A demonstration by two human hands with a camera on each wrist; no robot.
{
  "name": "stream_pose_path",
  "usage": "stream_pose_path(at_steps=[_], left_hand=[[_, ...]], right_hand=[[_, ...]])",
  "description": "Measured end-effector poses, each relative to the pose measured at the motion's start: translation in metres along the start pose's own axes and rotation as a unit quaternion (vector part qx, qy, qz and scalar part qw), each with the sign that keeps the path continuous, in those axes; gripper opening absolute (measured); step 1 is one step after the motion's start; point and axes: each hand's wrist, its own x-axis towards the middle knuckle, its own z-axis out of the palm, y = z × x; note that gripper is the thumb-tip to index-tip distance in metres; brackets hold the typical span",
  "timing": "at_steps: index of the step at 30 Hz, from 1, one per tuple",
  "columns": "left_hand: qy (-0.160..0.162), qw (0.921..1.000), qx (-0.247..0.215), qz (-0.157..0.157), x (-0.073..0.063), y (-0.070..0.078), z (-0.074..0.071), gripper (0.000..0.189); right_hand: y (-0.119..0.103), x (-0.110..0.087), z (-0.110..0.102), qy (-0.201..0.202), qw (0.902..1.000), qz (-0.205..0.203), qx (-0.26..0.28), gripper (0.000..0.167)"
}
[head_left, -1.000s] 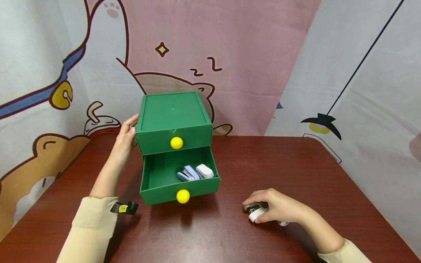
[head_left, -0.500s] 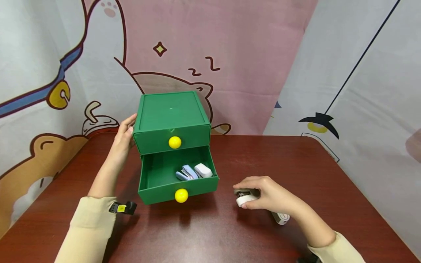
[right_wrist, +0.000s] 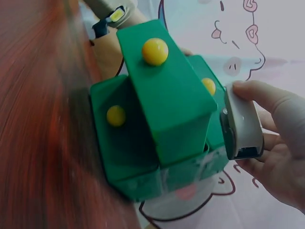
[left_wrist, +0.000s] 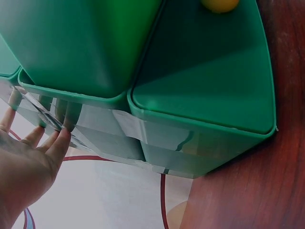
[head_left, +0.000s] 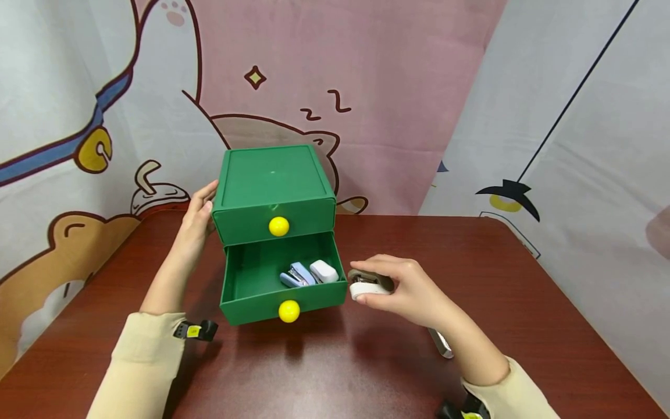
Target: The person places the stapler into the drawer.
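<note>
A green drawer cabinet [head_left: 274,177] with yellow knobs stands on the table, its middle drawer [head_left: 248,314] pulled out. Inside that drawer lie a light blue stapler [head_left: 298,274] and a small white rounded object [head_left: 324,271]. My left hand [head_left: 196,218] rests its fingers against the cabinet's left side; in the left wrist view the fingertips [left_wrist: 63,136] touch the taped side wall. Just right of the open drawer, my right hand [head_left: 405,288] pinches a grey-brown and white stapler [head_left: 369,284] between thumb and fingers, above the table. The right wrist view shows the stapler [right_wrist: 244,126] close up.
A whitish, silvery object [head_left: 441,343] lies on the table, partly hidden behind the right forearm. The dark red wooden table [head_left: 439,250] spreads to the right of the cabinet. A curtain [head_left: 408,105] with cartoon drawings hangs behind it.
My right hand has lifted the stapler off the table and carried it left and away from me to the drawer's right side. The left hand stays against the cabinet.
</note>
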Motion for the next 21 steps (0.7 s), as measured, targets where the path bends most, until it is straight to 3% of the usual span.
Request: stream_pose_path(at_steps=[7,21], left_hand=[[0.001,1.0,-0.008,0.001,0.0,0.0,0.0,0.056],[-0.01,0.9999,0.006,-0.001,0.0,0.0,-0.002,0.054]], right_hand=[[-0.012,0.017,0.016,0.052,0.9981,-0.005,0.033,0.044],[-0.032,0.052,0.044,0.074,0.9958,-0.026,0.046,0.048]])
